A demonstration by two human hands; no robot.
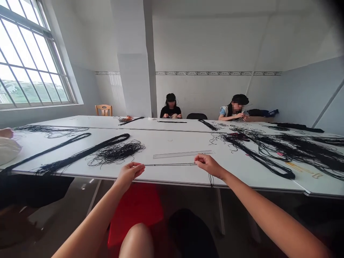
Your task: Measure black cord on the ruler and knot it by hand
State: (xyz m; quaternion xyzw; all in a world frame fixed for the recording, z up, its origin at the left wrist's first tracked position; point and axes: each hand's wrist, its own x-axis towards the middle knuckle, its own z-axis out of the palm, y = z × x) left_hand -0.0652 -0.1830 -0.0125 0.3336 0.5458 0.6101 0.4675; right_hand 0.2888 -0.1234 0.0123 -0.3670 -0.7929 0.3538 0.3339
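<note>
A thin black cord (170, 164) runs straight and nearly level between my two hands, just above the near part of the white table. Its left end is pinched in the closed fingers of my left hand (131, 171). My right hand (208, 165) pinches the other end, and loose black strands (211, 180) dangle below it past the table edge. Just behind the cord lies a clear ruler (180, 154), its right end close to my right fingertips. To the left of my left hand sits a tangled heap of short black cords (118, 152).
Long black cord bundles (88, 153) stretch across the left of the white table (161, 138); more hanks (260, 156) spread over the right. A yellow tool-like item (303, 169) lies there. Two people (171, 109) sit opposite. A red stool (137, 211) stands below the edge.
</note>
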